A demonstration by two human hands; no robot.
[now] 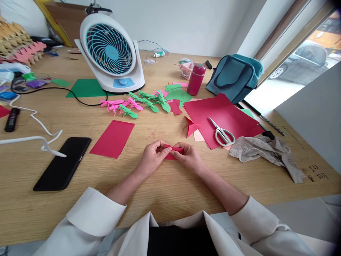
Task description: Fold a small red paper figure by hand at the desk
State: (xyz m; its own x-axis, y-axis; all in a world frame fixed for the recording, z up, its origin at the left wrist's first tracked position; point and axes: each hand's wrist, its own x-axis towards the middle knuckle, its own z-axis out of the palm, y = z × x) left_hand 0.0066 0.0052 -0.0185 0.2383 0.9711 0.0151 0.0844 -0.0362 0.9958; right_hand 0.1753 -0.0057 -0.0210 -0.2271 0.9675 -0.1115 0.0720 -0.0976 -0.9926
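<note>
Between my two hands is a small piece of red paper [172,157], folded along its upper part and held just above the table. My left hand [154,154] pinches its left side between thumb and fingers. On the other side, my right hand [188,156] grips the paper the same way, the two thumb tips close together. A flat red paper rectangle [112,139] lies to the left of my hands. To the right, a folded red paper piece [191,127] rests beside large red sheets [226,113], with white-handled scissors [222,132] on top.
Green and pink folded paper figures [144,103] lie beyond my hands, before a white fan [112,53]. A black phone [63,163] with a white cable is at left. A red flask [196,79], a teal bag [234,76] and a crumpled cloth [262,149] stand or lie right.
</note>
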